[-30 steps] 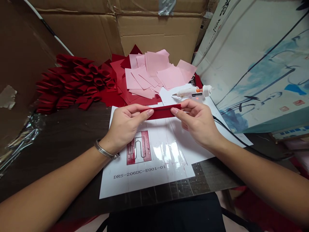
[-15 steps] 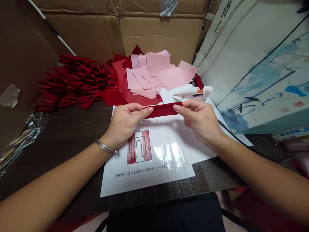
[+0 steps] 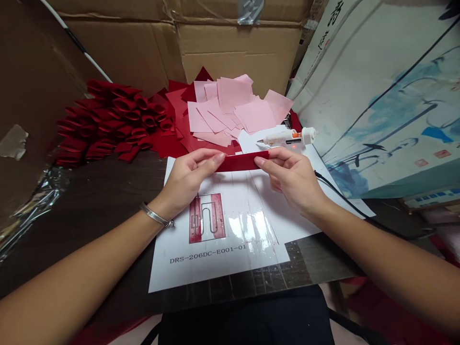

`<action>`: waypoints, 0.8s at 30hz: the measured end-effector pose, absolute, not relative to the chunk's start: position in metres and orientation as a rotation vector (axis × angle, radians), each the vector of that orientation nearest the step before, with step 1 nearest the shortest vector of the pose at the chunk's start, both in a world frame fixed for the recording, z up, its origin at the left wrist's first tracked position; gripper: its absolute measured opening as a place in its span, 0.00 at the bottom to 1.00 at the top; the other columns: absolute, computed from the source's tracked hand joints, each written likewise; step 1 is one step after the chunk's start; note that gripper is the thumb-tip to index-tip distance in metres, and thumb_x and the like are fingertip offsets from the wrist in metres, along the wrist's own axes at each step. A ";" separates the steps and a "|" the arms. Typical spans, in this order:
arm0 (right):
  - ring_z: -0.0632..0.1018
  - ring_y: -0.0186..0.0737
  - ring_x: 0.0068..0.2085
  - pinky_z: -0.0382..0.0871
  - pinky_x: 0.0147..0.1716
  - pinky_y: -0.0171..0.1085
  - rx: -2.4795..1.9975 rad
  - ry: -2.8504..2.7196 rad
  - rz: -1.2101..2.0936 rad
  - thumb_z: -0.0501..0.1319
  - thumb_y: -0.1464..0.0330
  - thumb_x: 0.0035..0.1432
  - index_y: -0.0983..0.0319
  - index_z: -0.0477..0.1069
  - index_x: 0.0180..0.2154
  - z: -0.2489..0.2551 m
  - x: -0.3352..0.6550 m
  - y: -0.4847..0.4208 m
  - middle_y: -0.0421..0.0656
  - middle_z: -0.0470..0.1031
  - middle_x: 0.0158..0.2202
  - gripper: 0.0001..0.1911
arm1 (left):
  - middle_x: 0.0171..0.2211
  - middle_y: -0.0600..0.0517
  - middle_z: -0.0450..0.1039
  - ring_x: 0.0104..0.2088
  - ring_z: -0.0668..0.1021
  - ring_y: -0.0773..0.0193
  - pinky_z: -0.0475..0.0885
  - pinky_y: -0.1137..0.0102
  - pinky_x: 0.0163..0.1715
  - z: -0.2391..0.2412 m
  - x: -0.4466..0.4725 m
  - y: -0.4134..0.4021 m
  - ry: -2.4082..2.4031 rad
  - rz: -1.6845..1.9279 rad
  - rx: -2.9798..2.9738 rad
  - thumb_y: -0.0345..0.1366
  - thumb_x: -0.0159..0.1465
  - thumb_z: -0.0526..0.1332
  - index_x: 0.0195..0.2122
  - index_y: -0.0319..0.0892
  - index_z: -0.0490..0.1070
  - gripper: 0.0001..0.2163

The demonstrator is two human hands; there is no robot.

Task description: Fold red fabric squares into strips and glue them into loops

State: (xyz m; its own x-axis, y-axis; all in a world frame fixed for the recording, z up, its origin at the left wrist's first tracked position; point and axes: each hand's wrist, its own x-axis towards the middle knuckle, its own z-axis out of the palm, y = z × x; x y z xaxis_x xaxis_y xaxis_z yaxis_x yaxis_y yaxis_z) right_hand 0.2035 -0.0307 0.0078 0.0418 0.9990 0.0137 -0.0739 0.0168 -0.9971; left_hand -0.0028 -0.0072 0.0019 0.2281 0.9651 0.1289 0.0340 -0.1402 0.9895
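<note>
Between my two hands a dark red folded strip (image 3: 239,162), paper or fabric, is stretched level above the white printed sheet (image 3: 223,273). My left hand (image 3: 192,172) pinches its left end between thumb and fingers. At the other end my right hand (image 3: 289,172) grips it the same way, thumb in front. Beneath the left hand the sheet carries a red-and-white printed drawing (image 3: 206,218) and a line of lettering. Just beyond the right hand lies a white glue gun (image 3: 287,139), nozzle to the left, with a small red light.
A heap of rolled red pieces (image 3: 111,120) lies at the back left. Pink squares (image 3: 233,105) are piled over flat red sheets (image 3: 172,143) at the back. Cardboard (image 3: 237,52) walls the far side. A painted panel (image 3: 395,105) leans at right; a black cord (image 3: 345,203) crosses beneath my right forearm.
The strip has turned slightly, so its flat face shows more evenly. Both hands have shifted a little to the left and keep their hold.
</note>
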 end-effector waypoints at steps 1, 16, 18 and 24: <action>0.66 0.29 0.23 0.59 0.19 0.33 -1.163 -1.145 1.199 0.71 0.65 0.49 0.59 0.73 0.29 0.007 0.203 -0.031 0.35 0.66 0.22 0.08 | 0.38 0.49 0.80 0.39 0.80 0.62 0.74 0.70 0.41 0.003 -0.002 -0.009 1.022 1.091 1.470 0.46 0.59 0.67 0.40 0.41 0.78 0.14; 0.72 0.32 0.28 0.63 0.25 0.35 -1.176 -1.263 1.095 0.69 0.66 0.52 0.60 0.75 0.32 0.001 0.205 -0.030 0.39 0.76 0.30 0.06 | 0.42 0.48 0.79 0.43 0.80 0.59 0.74 0.66 0.45 0.003 -0.001 -0.015 1.171 1.030 1.879 0.42 0.60 0.67 0.44 0.42 0.76 0.14; 0.74 0.33 0.30 0.64 0.27 0.35 -1.185 -1.341 1.015 0.68 0.66 0.53 0.61 0.75 0.32 0.000 0.203 -0.032 0.41 0.78 0.33 0.06 | 0.48 0.46 0.77 0.49 0.77 0.57 0.71 0.62 0.51 0.001 -0.002 -0.016 1.142 1.061 2.139 0.42 0.58 0.69 0.49 0.42 0.74 0.19; 0.61 0.26 0.18 0.54 0.17 0.34 -1.169 -1.637 0.796 0.68 0.63 0.55 0.59 0.77 0.40 0.002 0.192 -0.047 0.38 0.78 0.32 0.11 | 0.44 0.47 0.79 0.48 0.75 0.55 0.71 0.58 0.50 -0.001 -0.003 -0.016 0.946 1.100 2.511 0.33 0.61 0.64 0.48 0.43 0.75 0.13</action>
